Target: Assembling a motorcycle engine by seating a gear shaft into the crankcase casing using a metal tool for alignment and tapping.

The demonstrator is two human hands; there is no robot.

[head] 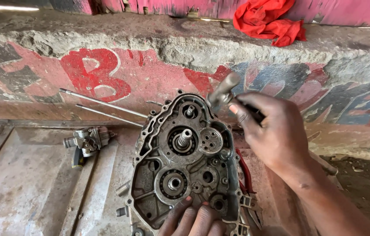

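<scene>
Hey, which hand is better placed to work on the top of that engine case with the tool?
The right hand, probably: it already grips the metal tool, whose head sits by the top edge of the engine case. The left hand rests on the case's lower edge with nothing in it, apparently steadying it.

Both hands are bare, with no gloves, rings or watch. The right hand [272, 131] and its forearm show no sleeve and look smudged with dark grease. The left hand [191, 220] shows only grimy fingers with short nails.
</scene>
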